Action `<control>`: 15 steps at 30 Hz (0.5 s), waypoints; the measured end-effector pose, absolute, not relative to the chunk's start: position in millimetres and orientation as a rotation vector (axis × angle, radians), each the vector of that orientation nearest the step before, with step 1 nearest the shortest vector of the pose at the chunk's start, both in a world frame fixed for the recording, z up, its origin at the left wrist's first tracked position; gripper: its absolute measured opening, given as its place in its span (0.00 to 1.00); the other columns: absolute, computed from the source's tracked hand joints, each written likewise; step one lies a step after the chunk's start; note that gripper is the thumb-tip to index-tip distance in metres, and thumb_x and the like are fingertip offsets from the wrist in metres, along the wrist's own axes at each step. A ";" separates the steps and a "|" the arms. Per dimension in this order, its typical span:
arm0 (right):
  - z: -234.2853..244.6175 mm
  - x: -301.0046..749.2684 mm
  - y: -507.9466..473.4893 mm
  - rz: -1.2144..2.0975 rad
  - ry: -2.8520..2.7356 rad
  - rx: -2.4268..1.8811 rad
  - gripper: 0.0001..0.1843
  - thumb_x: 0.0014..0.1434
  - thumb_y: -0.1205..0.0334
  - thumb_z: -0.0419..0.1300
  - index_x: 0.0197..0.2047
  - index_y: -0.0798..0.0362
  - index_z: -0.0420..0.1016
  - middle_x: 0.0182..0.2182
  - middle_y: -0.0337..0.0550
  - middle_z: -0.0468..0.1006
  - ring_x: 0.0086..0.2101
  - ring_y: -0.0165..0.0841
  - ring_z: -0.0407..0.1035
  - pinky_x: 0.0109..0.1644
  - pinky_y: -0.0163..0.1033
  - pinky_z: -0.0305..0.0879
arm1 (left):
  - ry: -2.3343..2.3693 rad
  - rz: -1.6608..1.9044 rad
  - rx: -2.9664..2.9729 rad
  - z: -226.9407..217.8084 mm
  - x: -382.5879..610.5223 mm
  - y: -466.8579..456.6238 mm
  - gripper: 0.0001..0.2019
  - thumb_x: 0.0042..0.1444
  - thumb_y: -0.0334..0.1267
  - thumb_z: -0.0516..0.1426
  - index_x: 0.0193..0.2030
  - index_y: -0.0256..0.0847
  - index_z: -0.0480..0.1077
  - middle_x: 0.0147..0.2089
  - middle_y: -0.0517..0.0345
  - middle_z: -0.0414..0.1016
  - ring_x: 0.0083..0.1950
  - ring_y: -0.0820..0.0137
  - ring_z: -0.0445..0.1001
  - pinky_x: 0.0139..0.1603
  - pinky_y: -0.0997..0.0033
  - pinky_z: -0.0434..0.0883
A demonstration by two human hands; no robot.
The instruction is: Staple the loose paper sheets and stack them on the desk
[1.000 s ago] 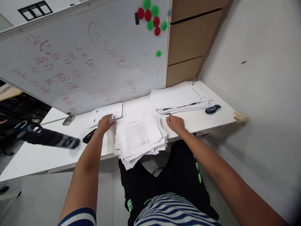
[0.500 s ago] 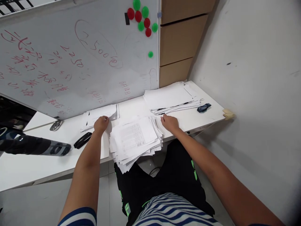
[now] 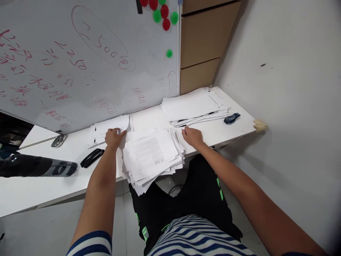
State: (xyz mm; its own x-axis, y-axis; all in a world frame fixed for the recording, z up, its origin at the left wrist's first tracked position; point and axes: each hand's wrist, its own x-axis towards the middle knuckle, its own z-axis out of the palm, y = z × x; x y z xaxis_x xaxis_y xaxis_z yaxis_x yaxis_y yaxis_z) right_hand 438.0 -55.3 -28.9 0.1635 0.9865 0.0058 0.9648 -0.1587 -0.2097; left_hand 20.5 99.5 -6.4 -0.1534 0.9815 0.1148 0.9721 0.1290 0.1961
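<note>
My left hand (image 3: pixel 114 138) rests on a stack of white papers (image 3: pixel 102 131), thumb and fingers apart at its near right corner. One sheet's corner curls up beside the fingers. My right hand (image 3: pixel 193 137) is closed into a fist on the table. Whatever its fingers hold, if anything, is hidden. Between the hands lies a thick, uneven pile of papers (image 3: pixel 149 156), with a printed table on the top sheet; it overhangs the front edge. Just beyond the right hand is another paper stack (image 3: pixel 191 105), with dark marks along its near edge.
A whiteboard (image 3: pixel 112 78) with red writing and round magnets stands behind the white table (image 3: pixel 149 115). Cardboard boxes (image 3: pixel 199 46) are stacked beside it. On the left are a dark bottle (image 3: pixel 39 165), a black case-like object (image 3: pixel 92 158) and a mouse (image 3: pixel 58 140). A dark clip-like object (image 3: pixel 232 118) lies right.
My left thumb and fingers have spread apart at the paper corner. The right fist stays in nearly the same place. The camera view has shifted slightly.
</note>
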 end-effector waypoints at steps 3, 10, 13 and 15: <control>-29.6 438.2 -55.3 0.207 -1.923 -2.259 0.21 0.72 0.54 0.41 0.44 0.55 0.71 0.29 0.47 0.79 0.28 0.37 0.71 0.31 0.37 0.50 | 2.315 0.300 2.050 -4.5 20.7 98.8 0.31 0.52 0.65 0.57 0.54 0.45 0.74 0.56 0.45 0.69 0.56 0.51 0.68 0.52 0.56 0.67; -29.8 437.7 -55.1 0.218 -1.914 -2.258 0.22 0.72 0.54 0.40 0.44 0.56 0.71 0.28 0.47 0.78 0.28 0.36 0.71 0.31 0.37 0.50 | 2.345 0.223 2.051 -1.6 22.3 101.4 0.21 0.64 0.51 0.48 0.45 0.40 0.76 0.53 0.42 0.70 0.51 0.54 0.70 0.45 0.60 0.66; -29.8 438.2 -54.4 0.240 -1.918 -2.256 0.21 0.72 0.54 0.40 0.45 0.56 0.71 0.29 0.47 0.78 0.28 0.36 0.71 0.31 0.37 0.51 | 2.395 0.215 2.001 2.3 25.9 103.6 0.17 0.63 0.47 0.48 0.39 0.39 0.74 0.48 0.42 0.71 0.47 0.56 0.70 0.41 0.61 0.65; -29.9 438.1 -54.1 0.223 -1.915 -2.259 0.21 0.72 0.54 0.41 0.45 0.55 0.71 0.29 0.47 0.79 0.29 0.37 0.71 0.31 0.36 0.51 | 2.418 0.295 1.963 7.4 28.5 102.2 0.15 0.63 0.46 0.49 0.36 0.40 0.72 0.46 0.43 0.72 0.45 0.57 0.70 0.40 0.62 0.64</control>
